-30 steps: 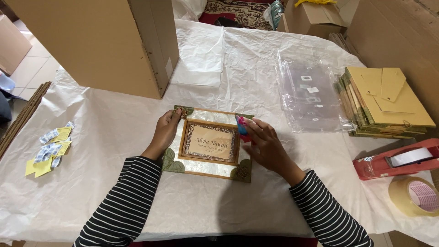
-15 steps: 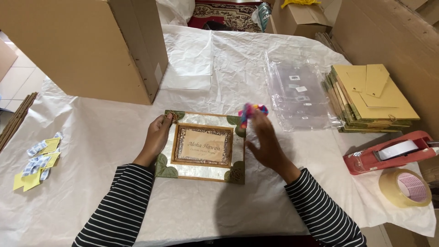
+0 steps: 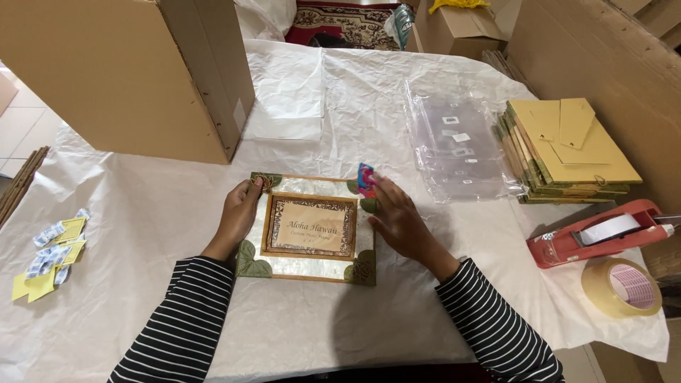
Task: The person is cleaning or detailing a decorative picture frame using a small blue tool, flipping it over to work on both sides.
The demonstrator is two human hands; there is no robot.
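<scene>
Item: shell-faced picture frame [image 3: 306, 227], lying flat on the white paper table cover [image 3: 142, 213].

Left hand [image 3: 241, 213]: fingers curled over the frame's left edge, gripping it.

Right hand [image 3: 399, 220]: fingertips pinching a small pink-and-blue object [image 3: 365, 179], kind unclear, at the frame's upper right corner.

Change: a second ago the right hand lay lower on the frame's right side; it has lifted the small object up to the corner.

Room: open paper ahead of the fingers; cardboard box [image 3: 135, 71] beyond the left fingers; clear sleeves [image 3: 457, 149], stacked frames [image 3: 567, 152], red tape dispenser [image 3: 596, 234] and tape roll [image 3: 623, 286] outside the right fingers.
</scene>
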